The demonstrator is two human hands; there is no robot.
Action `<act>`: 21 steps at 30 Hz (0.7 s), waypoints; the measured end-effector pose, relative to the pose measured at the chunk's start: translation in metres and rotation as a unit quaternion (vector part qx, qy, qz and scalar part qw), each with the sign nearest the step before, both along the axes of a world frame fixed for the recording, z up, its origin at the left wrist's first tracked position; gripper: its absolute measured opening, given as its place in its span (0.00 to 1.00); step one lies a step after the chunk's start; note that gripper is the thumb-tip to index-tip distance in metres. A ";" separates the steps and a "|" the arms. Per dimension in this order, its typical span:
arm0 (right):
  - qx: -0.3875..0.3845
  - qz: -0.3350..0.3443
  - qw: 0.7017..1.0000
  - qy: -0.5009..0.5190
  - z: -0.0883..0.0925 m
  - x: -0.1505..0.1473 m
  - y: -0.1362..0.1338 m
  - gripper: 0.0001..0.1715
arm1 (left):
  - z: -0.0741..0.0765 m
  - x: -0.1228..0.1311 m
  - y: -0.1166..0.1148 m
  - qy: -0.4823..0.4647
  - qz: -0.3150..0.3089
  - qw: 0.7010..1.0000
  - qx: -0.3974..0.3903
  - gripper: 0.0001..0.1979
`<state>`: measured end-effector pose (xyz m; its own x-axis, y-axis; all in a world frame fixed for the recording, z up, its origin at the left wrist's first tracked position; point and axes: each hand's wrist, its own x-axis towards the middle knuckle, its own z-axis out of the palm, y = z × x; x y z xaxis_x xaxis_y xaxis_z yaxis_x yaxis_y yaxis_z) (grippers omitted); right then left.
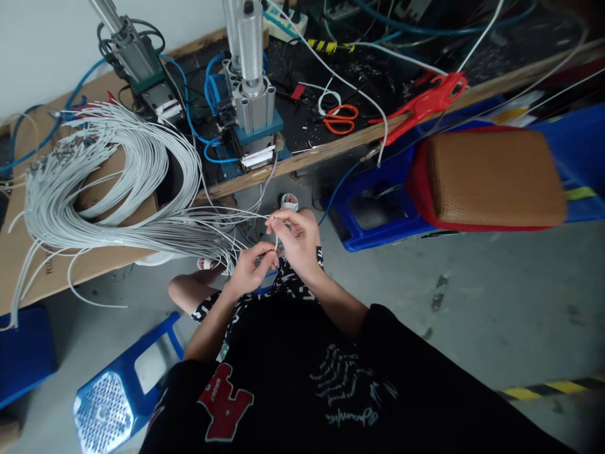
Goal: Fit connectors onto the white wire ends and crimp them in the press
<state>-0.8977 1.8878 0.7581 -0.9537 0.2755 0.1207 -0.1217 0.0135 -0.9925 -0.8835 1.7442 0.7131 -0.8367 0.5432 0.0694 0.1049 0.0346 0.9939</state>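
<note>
Both hands are close together over my lap, in the middle of the view. My left hand is closed, thumb against fingers, on a thin white cable near its end. Just above and to the right, my right hand pinches the same cable, and a short piece of it shows between the two hands. A large looped bundle of white cables lies on the cardboard-covered table at the left, its loose ends reaching toward my hands. The cable tips are partly hidden by my fingers.
Two pneumatic presses stand on the dark bench. Orange scissors and a red tool lie at its wooden edge. A blue stool is at lower left; a cushioned seat is at right.
</note>
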 end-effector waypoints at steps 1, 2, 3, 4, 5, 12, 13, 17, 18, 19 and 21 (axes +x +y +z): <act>0.012 0.005 1.000 -0.002 0.000 0.000 0.001 0.12 | -0.001 0.000 0.000 -0.004 0.003 1.000 0.000 0.14; 0.023 0.012 1.000 -0.006 -0.001 -0.001 0.002 0.12 | -0.003 0.000 -0.001 -0.007 0.008 1.000 0.000 0.14; 0.033 0.019 0.999 -0.010 -0.001 -0.001 0.004 0.12 | -0.004 -0.001 -0.002 -0.009 0.013 1.000 -0.001 0.14; 0.040 0.023 0.999 -0.014 -0.001 0.000 0.007 0.12 | -0.006 -0.002 -0.003 -0.011 0.019 1.000 -0.005 0.14; 0.045 0.022 0.999 -0.018 -0.002 0.000 0.012 0.13 | -0.008 -0.004 -0.004 -0.010 0.024 1.000 -0.012 0.14; 0.101 -0.176 0.979 -0.036 -0.069 0.016 0.083 0.19 | -0.025 -0.014 0.001 0.167 0.052 0.974 -0.141 0.11; 0.106 -0.199 0.972 -0.063 -0.090 0.022 0.092 0.20 | -0.028 -0.012 0.003 0.184 0.069 0.970 -0.144 0.13; 0.145 -0.215 0.953 -0.158 -0.170 0.064 0.099 0.26 | -0.050 0.005 -0.005 0.193 0.177 0.953 -0.154 0.12; 0.184 -0.196 0.945 -0.187 -0.185 0.078 0.094 0.29 | -0.057 0.011 -0.013 0.187 0.213 0.945 -0.166 0.11; 0.222 -0.169 0.939 -0.201 -0.198 0.092 0.088 0.31 | -0.065 0.018 -0.023 0.176 0.253 0.933 -0.185 0.11; 0.323 -0.093 0.919 -0.206 -0.213 0.115 0.077 0.37 | -0.080 0.035 -0.051 0.156 0.337 0.900 -0.227 0.11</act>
<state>-0.7828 1.9644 0.5448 -0.8987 0.4363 -0.0443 0.3270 0.5992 -0.7308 -0.8483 1.6935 0.6328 -0.9652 -0.0483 0.2572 0.1803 0.5896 0.7873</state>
